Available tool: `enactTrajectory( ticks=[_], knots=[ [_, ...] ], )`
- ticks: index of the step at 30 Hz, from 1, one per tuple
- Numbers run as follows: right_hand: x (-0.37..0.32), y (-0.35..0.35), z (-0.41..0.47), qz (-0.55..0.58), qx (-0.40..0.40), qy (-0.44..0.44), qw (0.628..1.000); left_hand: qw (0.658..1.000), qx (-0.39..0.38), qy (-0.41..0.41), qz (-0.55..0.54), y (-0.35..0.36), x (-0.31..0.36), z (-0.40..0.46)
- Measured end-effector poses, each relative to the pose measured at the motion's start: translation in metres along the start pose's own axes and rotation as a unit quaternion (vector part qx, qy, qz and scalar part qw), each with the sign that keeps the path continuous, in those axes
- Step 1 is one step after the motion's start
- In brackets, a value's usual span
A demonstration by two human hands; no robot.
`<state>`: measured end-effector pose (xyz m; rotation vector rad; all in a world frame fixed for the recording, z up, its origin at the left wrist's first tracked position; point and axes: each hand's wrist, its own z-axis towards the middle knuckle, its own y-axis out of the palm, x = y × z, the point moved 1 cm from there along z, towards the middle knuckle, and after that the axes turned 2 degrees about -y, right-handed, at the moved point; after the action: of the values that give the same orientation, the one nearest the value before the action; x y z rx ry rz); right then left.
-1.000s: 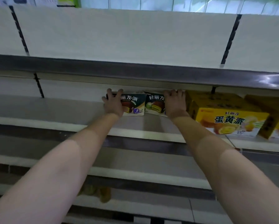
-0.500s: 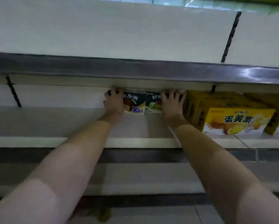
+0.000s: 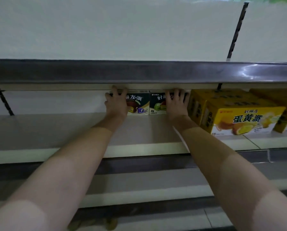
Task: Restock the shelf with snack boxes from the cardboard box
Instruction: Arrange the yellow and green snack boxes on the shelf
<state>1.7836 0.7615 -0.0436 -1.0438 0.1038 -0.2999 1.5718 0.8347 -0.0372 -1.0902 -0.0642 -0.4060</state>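
Boxes: two dark snack boxes, the purple-print box point(image 3: 137, 104) and the green-print box point(image 3: 157, 104), stand upright side by side at the back of the shelf point(image 3: 56, 129), faces out, touching each other.
Left hand: my left hand point(image 3: 116, 104) lies on the face of the purple-print box with fingers spread and fairly straight, thumb near its outer edge; flat pressure, not a clamp, as far as I can tell.
Right hand: my right hand point(image 3: 177, 104) does the same on the green-print box, fingers fanned over the front, tips up under the shelf above.
Why: I judge I'm pushing both back together so they seat square against the rear wall and leave room in front for more rows.
Neighbours: yellow boxes point(image 3: 246, 119) sit just beside my right hand, stacked forward to the shelf lip.
In the way: the dark rail of the upper shelf point(image 3: 139, 72) hangs low over my fingertips, so clearance is tight; the yellow stack hems in my right wrist.
Cardboard box: not in view.
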Motion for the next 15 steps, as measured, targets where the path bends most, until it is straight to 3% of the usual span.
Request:
enactTrajectory(
  ticks=[9, 12, 15],
  knots=[
    [-0.015, 0.0, -0.006, 0.041, -0.011, -0.003, 0.999, 1.0, 0.006, 0.021, 0.004, 0.003, 0.011, -0.004],
    [-0.014, 0.0, -0.006, 0.043, -0.013, -0.003, 0.999, 0.997, 0.02, 0.019, 0.067, 0.003, 0.011, -0.008],
    [-0.014, -0.003, -0.007, 0.048, -0.004, 0.003, 0.999, 0.987, 0.057, 0.08, 0.129, 0.001, 0.018, -0.006]
  ],
)
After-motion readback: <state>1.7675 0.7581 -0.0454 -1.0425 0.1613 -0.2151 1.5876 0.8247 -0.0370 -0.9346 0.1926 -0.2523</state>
